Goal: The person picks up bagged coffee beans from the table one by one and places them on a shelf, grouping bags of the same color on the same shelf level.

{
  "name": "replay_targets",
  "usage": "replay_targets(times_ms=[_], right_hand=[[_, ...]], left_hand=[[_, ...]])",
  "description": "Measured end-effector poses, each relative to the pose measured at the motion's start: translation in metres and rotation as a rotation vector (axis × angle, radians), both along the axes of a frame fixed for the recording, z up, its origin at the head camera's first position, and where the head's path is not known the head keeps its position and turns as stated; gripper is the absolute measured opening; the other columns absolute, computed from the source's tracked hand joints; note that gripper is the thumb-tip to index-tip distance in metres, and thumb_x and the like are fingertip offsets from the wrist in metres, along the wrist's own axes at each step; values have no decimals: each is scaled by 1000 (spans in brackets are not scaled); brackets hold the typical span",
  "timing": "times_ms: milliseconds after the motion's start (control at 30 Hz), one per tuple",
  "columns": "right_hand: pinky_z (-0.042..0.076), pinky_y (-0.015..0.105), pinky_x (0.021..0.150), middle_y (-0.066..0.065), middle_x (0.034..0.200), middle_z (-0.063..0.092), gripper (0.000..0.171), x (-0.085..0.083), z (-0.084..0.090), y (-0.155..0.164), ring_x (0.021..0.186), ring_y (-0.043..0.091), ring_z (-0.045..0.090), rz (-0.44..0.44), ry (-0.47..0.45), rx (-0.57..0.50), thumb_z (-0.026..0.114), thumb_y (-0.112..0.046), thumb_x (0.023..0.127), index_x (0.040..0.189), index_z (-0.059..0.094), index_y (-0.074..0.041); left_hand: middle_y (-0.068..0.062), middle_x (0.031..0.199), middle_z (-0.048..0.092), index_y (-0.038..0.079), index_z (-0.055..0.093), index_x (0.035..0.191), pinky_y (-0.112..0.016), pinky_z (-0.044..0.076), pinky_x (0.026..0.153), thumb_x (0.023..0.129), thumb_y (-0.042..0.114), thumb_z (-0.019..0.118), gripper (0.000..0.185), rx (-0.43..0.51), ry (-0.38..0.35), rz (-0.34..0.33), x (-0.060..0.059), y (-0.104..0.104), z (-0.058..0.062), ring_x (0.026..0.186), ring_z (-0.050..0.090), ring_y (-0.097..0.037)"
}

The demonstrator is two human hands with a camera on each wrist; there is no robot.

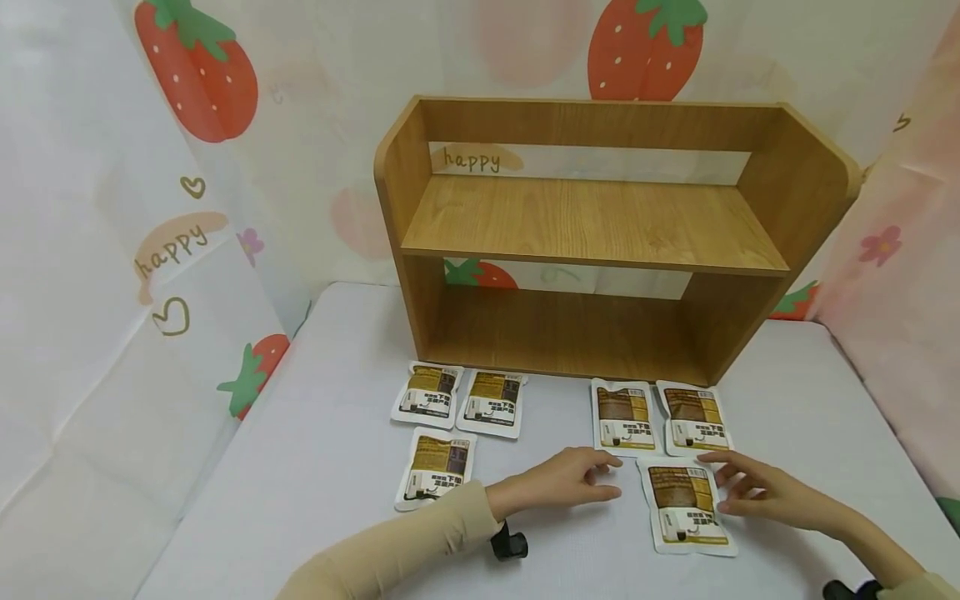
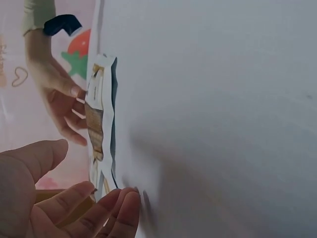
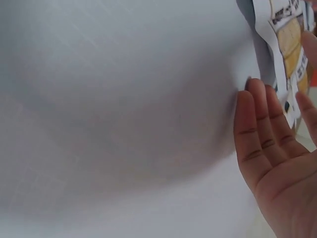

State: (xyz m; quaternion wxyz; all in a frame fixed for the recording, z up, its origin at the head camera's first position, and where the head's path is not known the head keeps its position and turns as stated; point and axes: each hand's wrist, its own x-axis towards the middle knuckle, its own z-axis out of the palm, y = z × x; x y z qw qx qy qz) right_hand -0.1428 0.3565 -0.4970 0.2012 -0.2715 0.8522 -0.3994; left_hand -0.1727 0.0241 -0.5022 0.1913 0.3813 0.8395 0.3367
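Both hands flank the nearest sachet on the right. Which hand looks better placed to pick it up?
Probably the right hand: its fingers lie along the right edge of the near sachet, seemingly touching it. The left hand rests on the table just left of the sachet's top corner, with a small gap between them.

Bare tabletop (image 1: 300, 467) lies open at 9 o'clock of the left sachets (image 1: 457, 402). At 12 o'clock the wooden shelf (image 1: 600, 242) blocks passage, though both its tiers gape free.
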Motion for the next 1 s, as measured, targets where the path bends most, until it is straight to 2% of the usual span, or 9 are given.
replay_targets(times_ms=[300,467,633,700,1000], right_hand=[[47,21,63,14,104,49,52,-4,-3,-8,77,5,57,-25,-68,54,66,-21,86,129,39,-11],[48,22,61,14,101,49,51,-6,-3,-9,75,6,57,-32,-110,44,67,-20,85,126,38,-10],[47,22,61,12,98,51,51,-5,-3,-8,74,7,56,-48,-157,50,67,-19,85,126,38,-8],[48,22,62,12,97,51,51,-5,-3,-7,75,7,56,-54,-170,47,67,-18,85,125,38,-7],[51,24,65,15,97,50,50,-3,-10,-5,74,14,59,-84,-295,-74,65,-11,86,125,36,0]], left_hand=[[-5,111,63,8,56,127,-10,38,64,91,30,59,43,-40,25,-45,-3,19,0,62,45,2],[-6,107,64,7,56,127,-9,38,62,91,29,59,43,-22,33,-70,-3,29,-2,56,43,1],[-2,95,64,7,57,125,-9,39,64,90,29,60,41,-13,26,-54,-1,35,-2,55,44,1],[-1,97,65,8,58,124,-9,39,63,90,29,60,40,-12,19,-36,0,37,-1,59,45,2],[-3,110,63,11,58,124,-11,42,58,89,30,61,40,34,-114,7,3,41,1,70,49,4]])
